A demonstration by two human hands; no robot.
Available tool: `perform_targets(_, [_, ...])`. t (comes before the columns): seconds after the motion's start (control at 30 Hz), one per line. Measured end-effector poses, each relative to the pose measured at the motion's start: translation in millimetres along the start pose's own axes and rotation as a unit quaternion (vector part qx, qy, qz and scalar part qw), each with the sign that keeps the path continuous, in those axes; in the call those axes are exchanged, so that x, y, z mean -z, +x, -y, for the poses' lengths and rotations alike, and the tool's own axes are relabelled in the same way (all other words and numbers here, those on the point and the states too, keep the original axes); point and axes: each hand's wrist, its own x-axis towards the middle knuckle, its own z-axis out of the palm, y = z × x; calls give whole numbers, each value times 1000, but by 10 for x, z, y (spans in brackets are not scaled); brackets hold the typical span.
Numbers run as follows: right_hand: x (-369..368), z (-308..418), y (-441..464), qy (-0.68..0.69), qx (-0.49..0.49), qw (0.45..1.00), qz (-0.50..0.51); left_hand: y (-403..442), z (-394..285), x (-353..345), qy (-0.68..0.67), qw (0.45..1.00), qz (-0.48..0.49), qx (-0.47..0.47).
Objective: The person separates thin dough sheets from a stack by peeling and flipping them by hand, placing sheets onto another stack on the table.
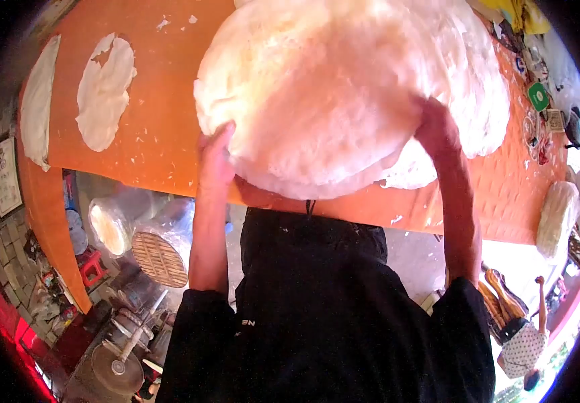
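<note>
A big, rounded mass of white fluffy wadding (317, 101) lies across the orange table (162, 101) and reaches its front edge. My left hand (218, 153) grips its left front edge, thumb on top and the other fingers tucked out of sight. On the opposite side my right hand (436, 124) is closed on the wadding's right edge, its fingertips dark and partly buried. More loose white wadding (481, 101) spreads beyond that hand.
Two flat white pieces (105, 94) lie on the table's left part. Small tools and a green item (538, 97) sit along the right edge, near a white roll (557, 218). Below left are plastic-wrapped rolls (112, 225) and a red stool (91, 269). Another person (524, 349) stands lower right.
</note>
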Motion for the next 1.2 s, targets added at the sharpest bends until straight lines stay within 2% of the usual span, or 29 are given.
perform_targets(0.07, [-60,271,172,-14,-98,995,-4,41,-14,101,5,997,73,-18])
perform_targets(0.17, [-199,225,166,-83,-64,994,9,71,-126,193,-12,995,95,-11])
perform_targets(0.2, [-230,185,185,-85,-20,996,-9,61,-155,252,-14,995,95,-9])
perform_targets(0.23, [-260,188,245,-86,31,996,-25,98,-186,311,-19,995,99,18])
perform_targets(0.27, [-271,259,347,-86,34,995,-26,133,-213,379,-21,993,101,48])
perform_targets(0.33, [-249,400,603,-76,-113,990,38,210,-221,481,1,993,109,54])
perform_targets(0.37, [-243,318,703,-138,-73,986,52,247,-216,504,25,994,91,55])
perform_targets(0.4, [-201,189,696,-141,-77,986,53,249,-218,514,45,995,71,57])
perform_targets(0.43, [-143,76,695,-275,50,960,24,267,-227,511,41,995,68,56])
perform_targets(0.47, [-143,29,682,-397,179,900,-4,283,-285,448,-5,994,75,74])
perform_targets(0.5, [-457,163,563,-358,83,927,-70,284,-334,412,-51,991,80,95])
perform_targets(0.53, [-421,123,601,-360,79,927,-68,291,-354,408,-53,991,76,97])
perform_targets(0.6, [-469,133,647,-406,149,900,-60,401,-395,382,-26,996,54,66])
perform_targets(0.63, [-563,267,484,-369,160,916,17,452,-458,412,5,997,55,60])
perform_targets(0.67, [-599,316,401,-316,185,930,41,436,-570,434,3,997,51,64])
perform_targets(0.73, [-728,387,204,-268,151,951,-42,411,-789,453,-164,978,91,90])
perform_targets(0.77, [-507,288,262,-199,127,971,-37,367,-795,471,-214,966,133,50])
perform_targets(0.8, [-504,227,246,-196,72,972,-108,353,-718,497,-215,966,136,46])
perform_targets(0.87, [-50,-109,344,-206,42,973,-98,273,-437,532,-243,958,124,87])
perform_targets(0.9, [-109,-71,296,-208,40,973,-96,250,-324,374,-125,987,55,89])
perform_targets(0.93, [-170,-22,197,-236,11,969,-71,226,-148,449,-103,993,20,61])
perform_targets(1.0, [-25,4,226,-258,-31,966,-15,143,-246,289,-70,995,22,66])
perform_targets(1.07, [242,72,441,-219,3,976,-12,249,-255,247,-64,994,25,80])
perform_targets(1.1, [-279,319,252,-301,-4,953,-30,306,-259,223,-58,993,27,94])
perform_targets(1.13, [-73,266,453,-336,32,940,-51,353,-239,169,-58,993,26,95])
perform_targets(1.17, [-56,166,515,-401,100,903,-117,402,-208,71,-51,995,-9,84])
perform_targets(1.2, [-57,134,566,-426,130,885,-138,440,-214,-12,-46,995,-46,71])
